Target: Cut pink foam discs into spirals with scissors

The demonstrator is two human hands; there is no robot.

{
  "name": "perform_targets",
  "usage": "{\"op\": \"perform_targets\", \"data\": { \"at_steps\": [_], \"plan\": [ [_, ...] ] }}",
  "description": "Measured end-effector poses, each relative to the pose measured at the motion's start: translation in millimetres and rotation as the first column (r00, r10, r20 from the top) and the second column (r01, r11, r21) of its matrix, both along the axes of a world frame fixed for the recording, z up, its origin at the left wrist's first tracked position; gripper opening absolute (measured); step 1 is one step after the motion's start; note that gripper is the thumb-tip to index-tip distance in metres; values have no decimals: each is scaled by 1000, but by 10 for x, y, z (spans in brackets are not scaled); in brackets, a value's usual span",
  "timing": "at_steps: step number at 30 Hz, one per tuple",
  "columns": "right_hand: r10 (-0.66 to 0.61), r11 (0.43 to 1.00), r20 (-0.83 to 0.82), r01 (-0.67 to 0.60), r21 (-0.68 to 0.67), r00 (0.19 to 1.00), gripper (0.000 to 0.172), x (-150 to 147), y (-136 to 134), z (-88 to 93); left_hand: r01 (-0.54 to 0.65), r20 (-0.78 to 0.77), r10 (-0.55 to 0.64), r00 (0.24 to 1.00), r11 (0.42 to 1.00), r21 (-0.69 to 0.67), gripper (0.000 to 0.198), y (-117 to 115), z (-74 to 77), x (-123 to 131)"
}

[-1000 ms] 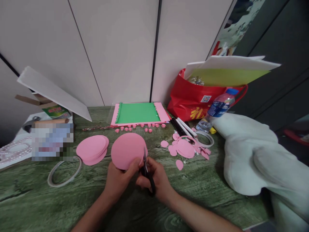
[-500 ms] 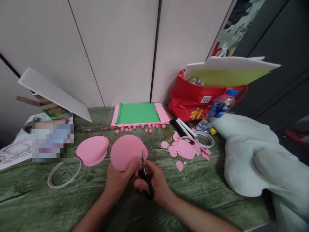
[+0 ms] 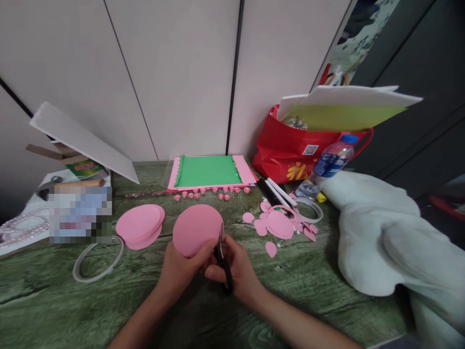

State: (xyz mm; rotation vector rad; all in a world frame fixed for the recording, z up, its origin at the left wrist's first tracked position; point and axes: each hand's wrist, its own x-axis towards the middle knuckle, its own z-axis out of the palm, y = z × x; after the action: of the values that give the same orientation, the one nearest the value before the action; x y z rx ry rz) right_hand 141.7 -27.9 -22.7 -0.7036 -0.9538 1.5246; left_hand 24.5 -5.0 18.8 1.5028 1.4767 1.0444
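A round pink paper disc is gripped at its lower edge by my left hand, thumb on top. My right hand is closed on black-handled scissors, whose blades point up at the disc's right edge. To the left lies a stack of pink discs. Pink paper scraps and petal shapes are piled on the right, with a single petal nearer me. Small rolled pink pieces line up beyond the disc.
Green and pink sheets lie at the back. A tape roll is at left, another at right near pens. A red bag, a bottle and white padded material stand right.
Both hands, with the disc and scissors, have moved slightly right. The disc has turned or shifted, and the paper that showed beyond the blades on its right side no longer shows.
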Motion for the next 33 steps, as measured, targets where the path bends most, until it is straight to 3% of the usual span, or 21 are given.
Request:
{"op": "perform_targets", "data": {
  "at_steps": [6, 21, 28, 33],
  "plan": [
    [5, 999, 14, -4, -33, 1000, 52, 13, 0, -16, -18, 21, 18, 1000, 1000, 19, 26, -4, -3, -13],
    [-45, 996, 112, 53, -73, 993, 40, 0, -18, 12, 110, 68, -111, 991, 994, 14, 45, -5, -12, -19],
    [-17, 999, 88, 19, -28, 996, 41, -19, -24, -14, 31, 60, -29, 998, 999, -30, 41, 2, -4, 10],
    [-70, 997, 63, 72, -15, 996, 49, 15, 11, 4, 42, 41, -40, 998, 999, -32, 30, 31, -46, -6]
  ]
}}
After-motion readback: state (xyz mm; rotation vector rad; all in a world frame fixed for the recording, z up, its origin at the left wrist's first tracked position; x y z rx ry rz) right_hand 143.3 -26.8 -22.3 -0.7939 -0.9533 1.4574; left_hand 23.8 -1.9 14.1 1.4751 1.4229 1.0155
